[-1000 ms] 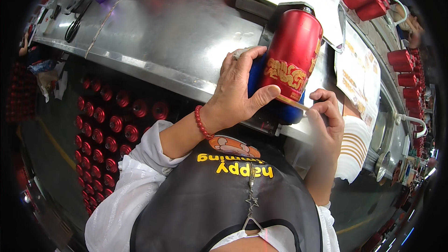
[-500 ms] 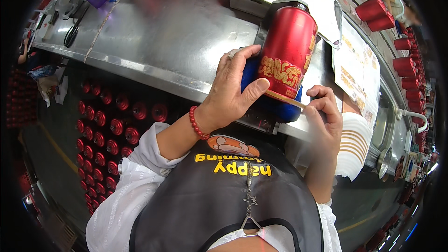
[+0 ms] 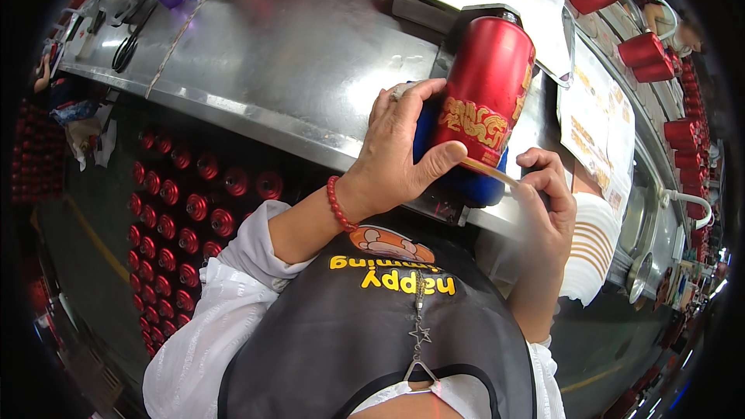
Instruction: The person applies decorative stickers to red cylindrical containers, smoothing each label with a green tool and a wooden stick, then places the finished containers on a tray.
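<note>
Red can (image 3: 487, 89) shifted rightward, gripped in left hand (image 3: 400, 151).

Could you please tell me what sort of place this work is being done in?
Probably a small factory or workshop bench for decorating red metal bottles: a long stainless-steel worktable, rows of matching red bottles stored below, and the tall red bottle with gold pattern being worked on.

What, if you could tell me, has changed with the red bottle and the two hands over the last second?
Little: the red metal bottle with gold print has tipped slightly more upright. The left hand still grips its lower side, and the right hand still holds the thin stick against its base.
</note>
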The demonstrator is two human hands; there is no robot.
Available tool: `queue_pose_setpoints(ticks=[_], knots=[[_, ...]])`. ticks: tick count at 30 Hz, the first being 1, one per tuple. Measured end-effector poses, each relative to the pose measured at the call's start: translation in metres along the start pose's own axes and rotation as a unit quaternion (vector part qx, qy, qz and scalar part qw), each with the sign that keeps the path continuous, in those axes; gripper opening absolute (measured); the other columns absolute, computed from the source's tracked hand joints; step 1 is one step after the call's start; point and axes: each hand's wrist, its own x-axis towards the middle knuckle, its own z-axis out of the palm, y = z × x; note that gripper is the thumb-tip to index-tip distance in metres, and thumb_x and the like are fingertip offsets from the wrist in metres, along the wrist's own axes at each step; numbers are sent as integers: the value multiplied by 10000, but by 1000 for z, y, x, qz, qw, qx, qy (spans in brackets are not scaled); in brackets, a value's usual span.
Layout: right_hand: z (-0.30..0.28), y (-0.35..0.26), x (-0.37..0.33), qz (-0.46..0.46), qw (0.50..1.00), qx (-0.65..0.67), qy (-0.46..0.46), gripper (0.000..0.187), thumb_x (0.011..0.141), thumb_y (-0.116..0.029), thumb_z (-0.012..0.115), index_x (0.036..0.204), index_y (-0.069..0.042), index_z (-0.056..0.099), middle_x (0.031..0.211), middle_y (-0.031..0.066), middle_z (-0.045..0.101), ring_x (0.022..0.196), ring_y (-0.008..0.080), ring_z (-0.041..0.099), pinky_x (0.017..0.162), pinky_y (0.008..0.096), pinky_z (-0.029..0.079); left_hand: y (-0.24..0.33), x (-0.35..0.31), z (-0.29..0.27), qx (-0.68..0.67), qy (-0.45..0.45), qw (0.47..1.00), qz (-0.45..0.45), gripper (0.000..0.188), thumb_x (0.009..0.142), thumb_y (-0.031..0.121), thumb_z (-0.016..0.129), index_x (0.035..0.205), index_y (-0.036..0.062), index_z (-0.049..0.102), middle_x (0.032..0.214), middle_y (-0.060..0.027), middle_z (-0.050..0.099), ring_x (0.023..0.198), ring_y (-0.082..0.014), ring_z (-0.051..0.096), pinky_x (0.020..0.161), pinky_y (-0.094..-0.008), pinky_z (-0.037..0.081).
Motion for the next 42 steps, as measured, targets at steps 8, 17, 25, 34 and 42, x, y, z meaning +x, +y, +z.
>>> queue_pose_setpoints(ticks=[8, 17, 25, 34, 42], knots=[[0, 0, 0, 0, 1000, -7, -11, 111, 874, -47, 677, 808, -1, 600, 1106, 123, 574, 1069, 193, 518, 927, 308, 386, -2, -2, -3, 31, -35, 999, -17, 797, 928, 481, 685, 1458, -36, 388, 1393, -195, 504, 1288, -314, 455, 1117, -410, 338], [0, 14, -1, 0, 998, -48, -32, 81, 902, -70, 631, 877, 7, 620, 1132, 106, 564, 1042, 169, 534, 878, 287, 411, -2, -2, -2, 29, -43, 999, -11, 785, 941, 475, 671, 1464, -35, 382, 1418, -197, 491, 1296, -314, 449, 1122, -406, 330], [2, 5, 5, 58, 995, 76, -39, 198, 956, -171, 609, 861, 3, 598, 1113, 90, 531, 941, 142, 519, 781, 251, 427, -1, -1, -2, 25, -48, 998, -12, 779, 950, 481, 659, 1467, -30, 379, 1397, -193, 504, 1302, -307, 444, 1125, -397, 326], [21, 11, 15, -12, 993, -115, -11, 365, 863, -272, 799, 785, -12, 556, 994, 86, 499, 919, 184, 510, 760, 271, 429, 2, -37, -5, 95, 38, 977, 188, 388, 971, 249, 631, 1329, 98, 647, 1225, -68, 689, 1295, -289, 511, 1230, -514, 151], [19, 11, 17, 14, 995, -97, -35, 391, 885, -323, 778, 808, -12, 553, 1009, 97, 494, 971, 206, 500, 857, 293, 418, -18, -54, -1, 136, 50, 976, 163, 415, 899, 117, 672, 1311, 166, 681, 1193, -13, 720, 1321, -236, 510, 1247, -523, 94]])
